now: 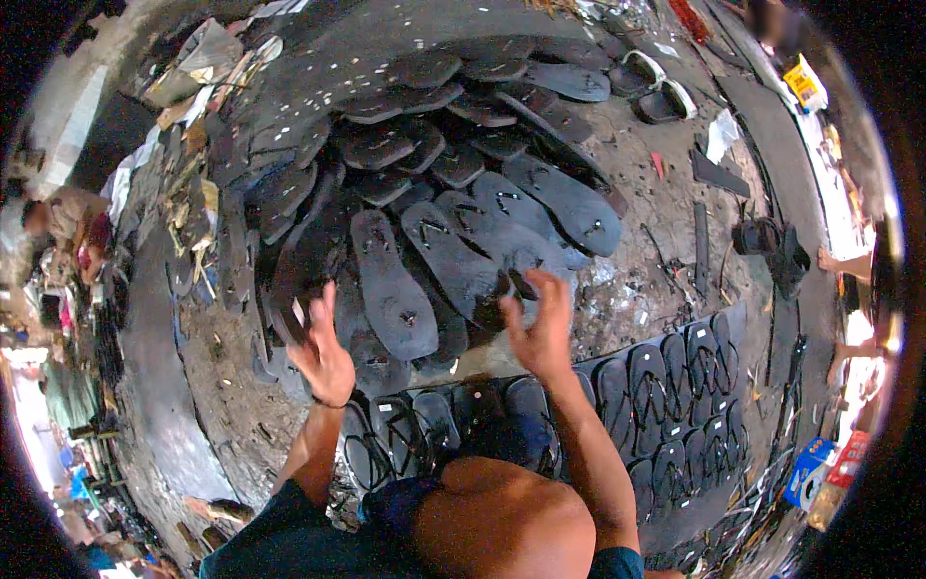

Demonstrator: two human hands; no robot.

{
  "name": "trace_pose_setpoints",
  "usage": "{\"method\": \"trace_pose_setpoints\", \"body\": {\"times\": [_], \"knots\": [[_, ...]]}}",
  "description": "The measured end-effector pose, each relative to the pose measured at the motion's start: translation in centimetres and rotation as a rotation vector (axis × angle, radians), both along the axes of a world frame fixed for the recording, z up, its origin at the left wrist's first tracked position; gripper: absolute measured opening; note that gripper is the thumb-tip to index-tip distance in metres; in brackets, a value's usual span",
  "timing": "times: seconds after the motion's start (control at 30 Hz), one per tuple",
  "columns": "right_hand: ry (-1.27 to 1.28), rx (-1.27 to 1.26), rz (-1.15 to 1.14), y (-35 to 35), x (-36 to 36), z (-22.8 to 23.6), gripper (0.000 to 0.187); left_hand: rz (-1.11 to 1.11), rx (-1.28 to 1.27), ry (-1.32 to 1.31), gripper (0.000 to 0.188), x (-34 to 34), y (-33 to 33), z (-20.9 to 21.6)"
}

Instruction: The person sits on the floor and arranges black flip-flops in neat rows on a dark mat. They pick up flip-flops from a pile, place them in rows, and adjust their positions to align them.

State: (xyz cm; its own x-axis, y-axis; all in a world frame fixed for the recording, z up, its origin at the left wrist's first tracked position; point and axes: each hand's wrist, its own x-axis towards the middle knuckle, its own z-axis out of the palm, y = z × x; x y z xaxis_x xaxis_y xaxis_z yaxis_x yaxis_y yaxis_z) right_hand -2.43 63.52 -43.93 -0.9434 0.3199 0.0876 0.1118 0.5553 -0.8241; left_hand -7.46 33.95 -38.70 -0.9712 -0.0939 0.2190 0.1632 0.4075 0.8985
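A large pile of dark rubber flip-flop soles (394,289) lies in front of me, overlapping like shingles; several show small strap holes. My left hand (326,362) is at the near left of the pile, fingers stretched upward, close to a black sole (313,236). Over the near right part of the pile is my right hand (543,333), thumb and fingers apart, next to a grey-black sole (444,261). Neither hand visibly holds anything. To the right, near my knee, rows of finished black flip-flops with straps (648,386) stand on a dark sheet.
A pair of sandals with pale straps (666,101) sits beyond the pile at right. Scraps and rubber strips (701,246) litter the ground. A blue box (808,473) and a yellow package (805,85) are at the right rim. Another person (72,227) is at far left.
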Motion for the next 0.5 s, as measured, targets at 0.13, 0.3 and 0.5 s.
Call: {"method": "trace_pose_setpoints", "body": {"times": [0.13,0.3,0.5], "knots": [[-0.211,-1.334,-0.068,2.5,0.1,7.4,0.049,-0.502,-0.205,0.336,0.073,1.4,6.7,3.5],[-0.274,-0.835,0.236,0.5,0.4,9.6,0.061,-0.635,-0.215,0.220,0.099,4.2,9.3,1.2],[-0.285,-0.409,0.640,-2.2,0.6,7.6,0.073,-0.455,0.320,-0.597,0.051,3.2,6.2,1.0]]}}
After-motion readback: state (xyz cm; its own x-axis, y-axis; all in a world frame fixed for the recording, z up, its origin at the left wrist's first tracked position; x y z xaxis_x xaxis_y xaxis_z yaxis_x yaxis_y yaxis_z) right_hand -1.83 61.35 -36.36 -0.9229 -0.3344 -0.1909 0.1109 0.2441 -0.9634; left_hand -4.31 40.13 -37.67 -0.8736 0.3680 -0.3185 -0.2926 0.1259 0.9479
